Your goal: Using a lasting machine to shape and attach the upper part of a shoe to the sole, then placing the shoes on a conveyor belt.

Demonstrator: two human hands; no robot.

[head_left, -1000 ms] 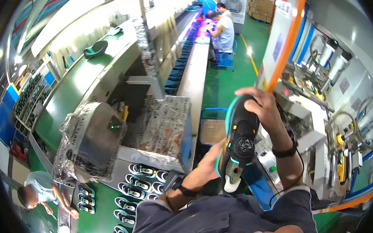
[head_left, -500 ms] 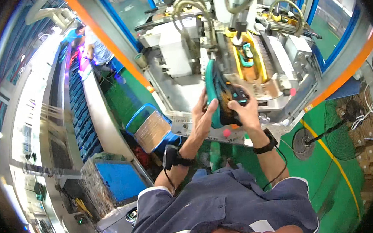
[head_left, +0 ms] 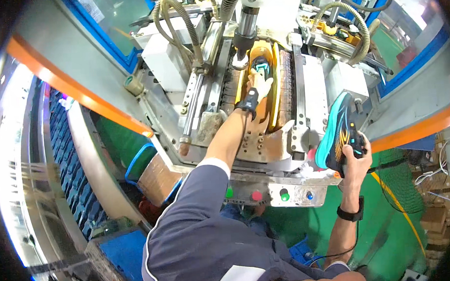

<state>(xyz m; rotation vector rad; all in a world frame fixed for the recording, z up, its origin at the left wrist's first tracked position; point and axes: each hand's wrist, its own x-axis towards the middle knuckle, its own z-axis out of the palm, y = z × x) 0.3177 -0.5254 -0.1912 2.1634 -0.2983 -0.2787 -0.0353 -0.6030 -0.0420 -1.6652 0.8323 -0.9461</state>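
Half a second ago both hands held one shoe in front of the machine; now only the right hand (head_left: 358, 155) has it, and the held shoe (head_left: 338, 128) has moved out to the machine's right side. The left hand (head_left: 261, 85) has gone from it into the cradle (head_left: 275, 78), a long trough with yellow strips along its sides.

The right hand is closed around the held shoe, thumb across the dark upper, with the toe pointing up and the teal sole turned left. The left hand touches or nearly touches a second shoe (head_left: 260, 66), dark and teal, at the cradle's far end; whether its fingers grip the shoe cannot be told at this size.

The yellow strips stand close on both sides of the left hand, and a white-tipped press rod (head_left: 240, 47) hangs just to the left of the fingers. The control panel (head_left: 296, 198) with its buttons edges the machine's front, between the two forearms. Orange-edged posts (head_left: 78, 95) flank the machine left and right. Open room shows over the green floor (head_left: 297, 221), between the panel and the right forearm.
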